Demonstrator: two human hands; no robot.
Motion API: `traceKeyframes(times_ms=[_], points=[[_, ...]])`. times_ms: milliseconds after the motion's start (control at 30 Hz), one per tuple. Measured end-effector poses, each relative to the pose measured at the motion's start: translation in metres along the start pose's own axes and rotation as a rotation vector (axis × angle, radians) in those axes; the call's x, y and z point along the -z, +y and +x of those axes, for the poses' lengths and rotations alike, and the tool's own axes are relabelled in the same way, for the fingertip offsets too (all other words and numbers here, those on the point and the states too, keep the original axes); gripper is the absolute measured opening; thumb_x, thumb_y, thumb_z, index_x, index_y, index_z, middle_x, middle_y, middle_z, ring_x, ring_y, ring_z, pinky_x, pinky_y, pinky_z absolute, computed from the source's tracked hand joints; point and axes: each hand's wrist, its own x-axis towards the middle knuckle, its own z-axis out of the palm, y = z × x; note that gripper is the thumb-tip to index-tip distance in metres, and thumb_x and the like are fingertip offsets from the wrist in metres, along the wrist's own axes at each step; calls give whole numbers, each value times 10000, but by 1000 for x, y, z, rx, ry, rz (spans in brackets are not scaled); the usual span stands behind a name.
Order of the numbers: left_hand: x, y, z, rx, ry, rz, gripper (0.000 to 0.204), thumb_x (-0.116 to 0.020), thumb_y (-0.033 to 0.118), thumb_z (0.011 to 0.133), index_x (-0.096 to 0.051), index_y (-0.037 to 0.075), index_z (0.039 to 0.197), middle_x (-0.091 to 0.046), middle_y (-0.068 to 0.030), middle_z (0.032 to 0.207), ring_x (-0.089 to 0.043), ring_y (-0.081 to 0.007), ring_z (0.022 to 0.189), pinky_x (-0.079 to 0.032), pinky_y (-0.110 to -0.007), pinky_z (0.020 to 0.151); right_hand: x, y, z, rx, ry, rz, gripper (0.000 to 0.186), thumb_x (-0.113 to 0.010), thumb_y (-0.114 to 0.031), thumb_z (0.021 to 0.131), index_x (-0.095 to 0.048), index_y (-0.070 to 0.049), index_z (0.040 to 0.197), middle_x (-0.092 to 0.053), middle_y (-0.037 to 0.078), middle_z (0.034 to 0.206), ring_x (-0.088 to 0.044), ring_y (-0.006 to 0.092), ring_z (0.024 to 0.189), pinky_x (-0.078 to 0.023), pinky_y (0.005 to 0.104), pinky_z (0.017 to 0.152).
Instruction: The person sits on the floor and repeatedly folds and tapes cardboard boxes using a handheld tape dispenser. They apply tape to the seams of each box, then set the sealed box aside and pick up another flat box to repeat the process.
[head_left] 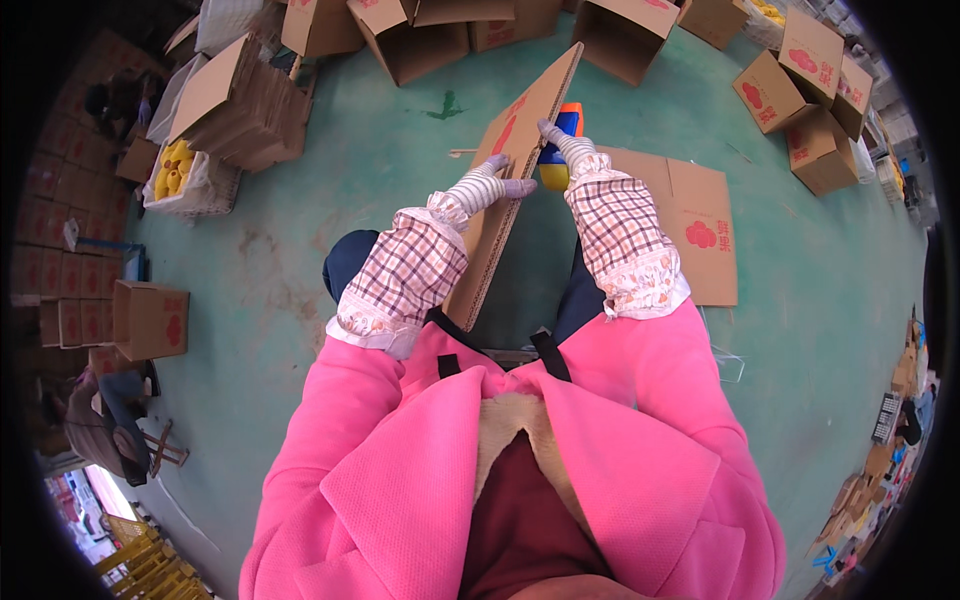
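Note:
A flattened cardboard carton (pixel 500 185) with red print stands tilted on edge in front of me, its layered edge facing right. My left hand (pixel 490 187), in a striped glove, is closed on it, with fingers against the printed face and one digit over the edge. Farther up, my right hand (pixel 566 143), gloved alike, has its fingers closed at the carton's far right edge. Just behind that hand shows a blue, orange and yellow tool (pixel 553 176), partly hidden; it looks like a tape dispenser. Another flat carton (pixel 690 225) lies on the floor to the right.
Open cartons (pixel 620 45) line the far side, and more (pixel 810 120) are piled at far right. A stack of flat cartons (pixel 245 110) stands at left beside a white basket (pixel 190 185) of yellow items. Another person (pixel 105 420) sits at far left. The floor (pixel 240 290) is green.

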Motion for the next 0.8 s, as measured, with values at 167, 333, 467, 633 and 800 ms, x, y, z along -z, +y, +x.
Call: traceKeyframes(times_ms=[167,333,467,633,800], points=[[22,5,1,-18,-11,19,1012,-876,391,701,-368,-8,1480,-412,-194,1508,-330,-334,1436,-269,-400,1174,-3,10,13,62,-142,210,699,-855,-488,707,-624,-35,1187,-690,170,1079,-686,287,915,-548,447,825],[45,-1,4,-9,64,33,1004,-895,331,685,-374,4,1479,-417,-190,1508,-343,-328,1431,-318,-390,1156,-4,6,24,57,-14,71,645,-871,-407,694,-632,-35,1162,-691,162,1058,-681,296,896,-547,451,820],[61,-2,1,-94,213,52,858,-828,200,721,-415,23,1452,-535,-195,1401,-475,-330,1337,-379,-368,1101,-1,0,24,281,217,-533,654,-800,-313,683,-610,-25,1238,-685,166,1094,-662,277,1003,-516,392,886],[105,3,-10,-119,487,221,658,-651,-12,733,-500,55,1371,-675,-136,1192,-641,-245,1088,-478,-299,920,34,-18,2,184,140,-645,427,-719,-249,720,-684,7,1060,-727,131,936,-711,236,808,-559,353,790],[153,-15,-11,10,596,57,564,-615,-30,716,-599,70,1272,-708,-100,1070,-654,-204,961,-495,-288,851,52,-45,-19,319,24,-429,675,-802,-487,730,-639,-2,1170,-688,147,1088,-659,269,913,-521,366,871]])
